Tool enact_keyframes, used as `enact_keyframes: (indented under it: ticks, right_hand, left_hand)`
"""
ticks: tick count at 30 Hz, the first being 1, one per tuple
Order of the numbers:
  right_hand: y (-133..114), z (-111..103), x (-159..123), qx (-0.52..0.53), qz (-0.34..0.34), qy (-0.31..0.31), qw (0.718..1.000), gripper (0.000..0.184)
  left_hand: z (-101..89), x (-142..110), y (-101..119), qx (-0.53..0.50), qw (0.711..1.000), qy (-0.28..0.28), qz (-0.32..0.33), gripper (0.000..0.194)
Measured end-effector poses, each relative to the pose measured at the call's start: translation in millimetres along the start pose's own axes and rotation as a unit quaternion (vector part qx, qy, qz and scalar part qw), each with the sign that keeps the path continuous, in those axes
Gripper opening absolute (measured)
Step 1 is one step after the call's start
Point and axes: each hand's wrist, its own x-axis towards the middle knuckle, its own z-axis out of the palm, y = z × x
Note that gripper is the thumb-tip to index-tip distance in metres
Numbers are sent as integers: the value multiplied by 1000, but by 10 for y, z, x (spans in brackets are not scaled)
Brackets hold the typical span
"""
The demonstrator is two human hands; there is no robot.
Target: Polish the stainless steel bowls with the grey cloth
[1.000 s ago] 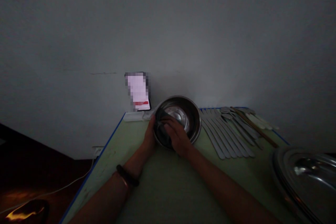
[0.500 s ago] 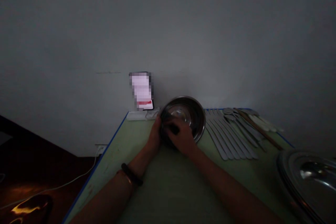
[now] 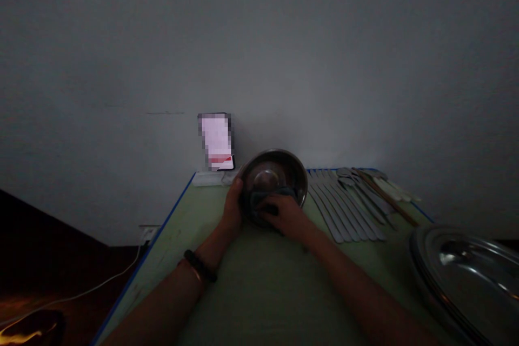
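A shiny metal bowl [image 3: 267,165] is tilted so that its inside faces me, above the green tabletop [image 3: 243,292]. My left hand [image 3: 233,203] grips its left rim, the fingers hidden behind the wall. Inside the lower part of the bowl, my right hand [image 3: 281,213] presses a dark cloth [image 3: 259,197] against the metal. The fingers are bent round the cloth, and part of it bulges out beyond them.
Right of the bowl lie several forks [image 3: 344,211] in a row, then several spoons [image 3: 367,197] and brown chopsticks [image 3: 389,200]. Stacked metal trays [image 3: 425,275] stand at the near right. A lit phone [image 3: 219,140] leans on the wall [image 3: 284,54].
My right hand has shifted within the bowl, and more of the cloth shows now. The bowl has turned slightly in my left hand. The whole view has moved a little to the right.
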Motion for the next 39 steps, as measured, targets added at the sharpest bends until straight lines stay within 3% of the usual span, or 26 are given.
enact_keyframes:
  ticks: [3,5,8,10,13,15,20,24,29,34,39]
  right_hand:
    - [-126,136,38,153,64,56,985,31]
    - [-140,130,15,171,61,32,983,33]
    - [-81,-22,-94,30,17,-55,998,26]
    - [-30,-144,-177,-114,26,-57,991,23]
    - [36,-243,-244,-304,56,25,951,20]
    - [91,-251,-230,-369,62,98,922,21]
    - [277,-279,-32,-347,19,242,906,26]
    - [390,-352,157,-289,-37,297,909,26]
    - [438,-312,173,-309,-9,297,904,29]
    - [355,-193,7,-409,65,218,884,23]
    - [308,-238,11,-411,48,225,882,21]
  left_hand:
    - [-19,-7,20,14,1000,-15,3,30]
    - [-32,-8,20,18,1000,-21,8,32]
    - [-40,-2,0,23,999,-32,26,35]
    - [-38,4,-19,30,998,-43,44,34]
    - [-36,8,-42,33,996,-59,55,32]
    - [-39,3,-47,34,996,-61,50,32]
    - [-53,-15,-43,31,997,-64,34,32]
    - [-85,0,-43,45,996,-73,14,33]
    - [-102,21,-41,53,997,-62,12,34]
    - [-52,-27,-36,54,998,-25,6,37]
    - [-1,-92,-26,46,999,-25,2,31]
